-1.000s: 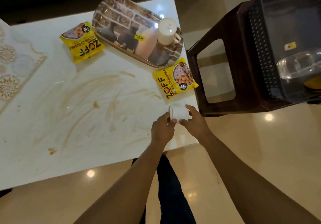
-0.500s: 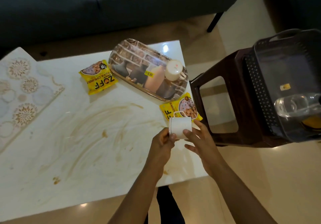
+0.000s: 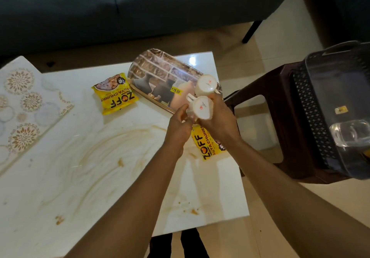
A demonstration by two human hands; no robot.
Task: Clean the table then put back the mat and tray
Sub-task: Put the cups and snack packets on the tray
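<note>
A white table (image 3: 84, 177) carries brown smears and crumbs. A patterned tray (image 3: 158, 77) lies at its far right, with one white cup (image 3: 206, 84) upside down on it. Both my hands hold a second white cup (image 3: 201, 107) bottom-up over the tray's near right end: my left hand (image 3: 179, 123) grips its left side and my right hand (image 3: 220, 117) its right side. A patterned mat (image 3: 26, 101) lies at the table's far left, partly off the edge.
Two yellow snack packets lie on the table, one (image 3: 115, 97) left of the tray, one (image 3: 208, 143) under my right wrist. A dark stool (image 3: 280, 121) at the right holds a black basket (image 3: 324, 105) with a clear container (image 3: 350, 133). A dark sofa (image 3: 140, 7) stands behind.
My hands lifted the white cup from the table's near right edge and carried it away from me to above the tray. The camera tilted up, showing the sofa.
</note>
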